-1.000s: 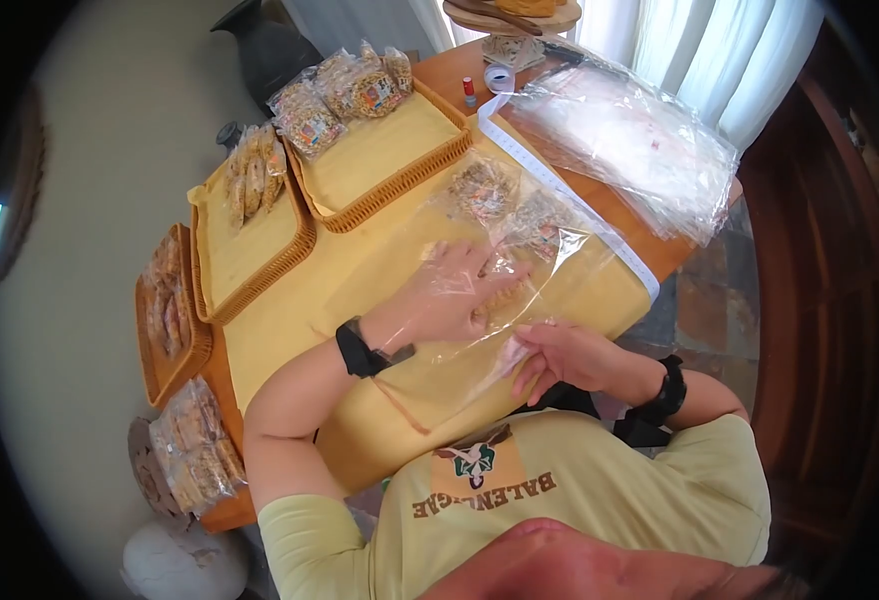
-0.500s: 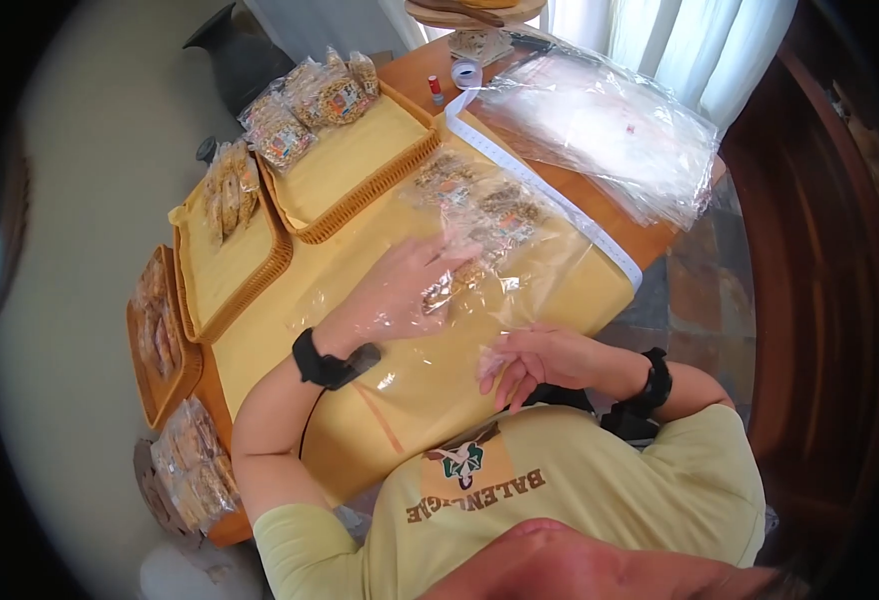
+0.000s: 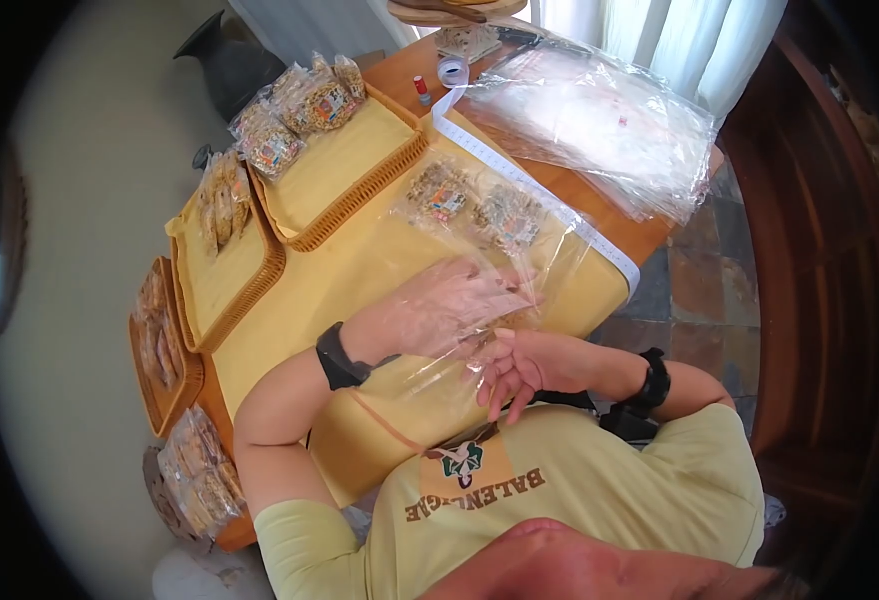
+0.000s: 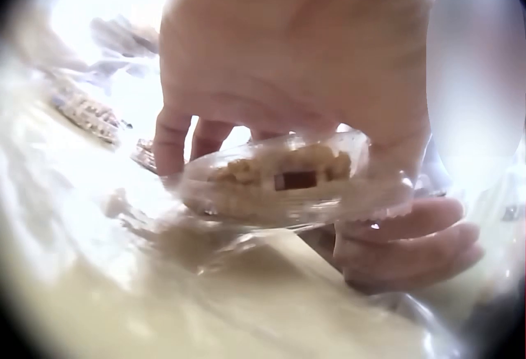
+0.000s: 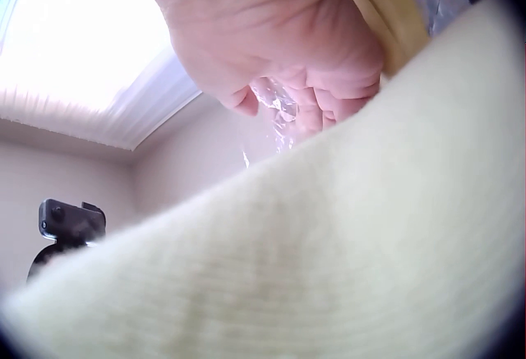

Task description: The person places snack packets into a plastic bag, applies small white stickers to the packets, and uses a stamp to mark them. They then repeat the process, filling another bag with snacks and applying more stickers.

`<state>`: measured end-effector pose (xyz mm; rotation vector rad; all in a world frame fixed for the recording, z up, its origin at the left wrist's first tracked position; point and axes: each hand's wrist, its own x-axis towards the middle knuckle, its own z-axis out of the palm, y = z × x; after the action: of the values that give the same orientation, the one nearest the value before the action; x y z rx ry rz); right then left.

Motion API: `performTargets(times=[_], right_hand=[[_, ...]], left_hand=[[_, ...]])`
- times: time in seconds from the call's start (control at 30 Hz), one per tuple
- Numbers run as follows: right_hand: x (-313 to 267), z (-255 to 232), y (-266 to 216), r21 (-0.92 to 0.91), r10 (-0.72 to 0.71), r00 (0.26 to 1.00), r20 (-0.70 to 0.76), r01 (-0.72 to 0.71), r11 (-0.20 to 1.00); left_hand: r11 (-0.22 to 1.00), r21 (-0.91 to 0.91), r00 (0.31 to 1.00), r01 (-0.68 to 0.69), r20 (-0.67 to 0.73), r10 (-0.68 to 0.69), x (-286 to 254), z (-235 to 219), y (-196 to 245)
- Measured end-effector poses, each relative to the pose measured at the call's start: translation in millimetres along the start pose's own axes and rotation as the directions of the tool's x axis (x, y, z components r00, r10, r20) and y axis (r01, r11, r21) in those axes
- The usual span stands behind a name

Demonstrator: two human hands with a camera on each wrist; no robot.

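My left hand (image 3: 430, 305) is under the clear film of a large plastic bag (image 3: 425, 378) on the yellow cloth. In the left wrist view it grips a wrapped snack packet (image 4: 279, 177) with golden pieces inside, its fingers spread over the far side. Mostly hidden in the head view, that packet lies beneath the palm. Close beside, near the shirt, my right hand (image 3: 540, 365) pinches the bag's crumpled edge (image 5: 275, 100) with curled fingers. Beyond the left hand, two labelled snack packets (image 3: 440, 195) lie side by side at the bag's far end.
A white measuring tape (image 3: 520, 180) runs along the cloth's far edge. Behind it lies a pile of clear bags (image 3: 600, 125). Wicker trays (image 3: 360, 205) with snack packets line the left side, with more packets (image 3: 200, 470) at the near left corner. A small red bottle (image 3: 421, 88) stands at the back.
Over the last half second my left hand has moved right and towards the body, closer to the right hand. Its packet is now more hidden. The head view has shifted slightly.
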<state>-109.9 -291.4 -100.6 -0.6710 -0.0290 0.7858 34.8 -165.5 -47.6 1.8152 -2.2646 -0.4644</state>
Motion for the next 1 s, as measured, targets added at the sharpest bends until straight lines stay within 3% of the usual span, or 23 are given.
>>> performTargets(times=[0.03,0.1,0.17,0.23,0.3,0.33,0.4,0.53,0.6,0.63,0.7,0.73,0.77,0.8,0.83,0.9,1.0], right_hand=[[1,-1,2,0.0,-0.013,1.0,-0.02,0.013,1.0],[2,-2,5,0.002,-0.021,0.999,-0.038,0.021,1.0],[4,-2,6,-0.144,-0.037,0.998,-0.053,0.029,0.989],[4,1,7,-0.159,-0.047,0.999,-0.027,0.042,0.986],[5,6,8,-0.173,-0.059,0.998,-0.003,0.058,0.983],[5,8,8,-0.187,-0.044,0.999,-0.012,0.04,0.981],[5,9,8,-0.198,-0.028,0.999,-0.025,0.022,0.98],[5,11,6,-0.263,0.002,1.0,0.0,-0.002,0.965],[4,12,5,-0.288,0.014,1.0,-0.002,-0.013,0.958],[4,12,6,-0.263,0.024,1.0,-0.003,-0.024,0.964],[3,12,8,-0.237,0.031,1.0,-0.007,-0.031,0.971],[3,11,8,-0.233,0.029,1.0,-0.002,-0.029,0.972],[3,11,8,-0.229,0.029,1.0,0.004,-0.027,0.973],[4,10,9,-0.228,0.029,1.0,0.004,-0.028,0.973],[5,11,9,-0.236,0.027,1.0,0.011,-0.024,0.971],[7,12,8,-0.25,0.027,0.999,0.024,-0.02,0.968],[7,13,7,-0.268,0.026,0.998,0.049,-0.012,0.963]], left_hand=[[1.0,-0.002,1.0,0.004,0.0,-0.004,-1,2,-1],[0.982,0.19,0.995,-0.015,-0.093,0.033,-3,7,-4],[0.956,0.292,0.995,0.012,-0.102,0.018,0,12,-7],[0.92,0.391,0.994,0.04,-0.112,0.005,2,17,-12],[0.943,0.329,0.938,0.038,-0.337,0.08,3,22,-15],[0.944,0.329,0.938,0.037,-0.336,0.081,2,19,-13],[0.799,0.559,0.972,0.223,-0.191,-0.137,-2,11,-6],[0.827,0.508,0.97,0.242,-0.16,-0.185,-19,9,-14],[0.878,0.332,0.934,0.346,-0.03,-0.357,-19,-1,-8],[0.878,0.332,0.934,0.346,-0.031,-0.356,-23,-2,-8],[0.967,-0.069,0.948,0.247,-0.19,-0.256,-35,-4,-7],[0.967,-0.071,0.949,0.244,-0.187,-0.253,-39,-4,-6],[0.904,-0.342,0.949,0.258,-0.086,-0.304,-43,-5,-5],[0.764,-0.582,0.946,0.277,0.024,-0.325,-45,-6,-3],[0.763,-0.583,0.945,0.278,0.023,-0.326,-45,-6,-2],[0.721,-0.681,0.99,0.13,0.046,-0.134,-38,-6,0],[0.775,-0.629,0.998,0.07,0.044,-0.054,-26,2,4]])
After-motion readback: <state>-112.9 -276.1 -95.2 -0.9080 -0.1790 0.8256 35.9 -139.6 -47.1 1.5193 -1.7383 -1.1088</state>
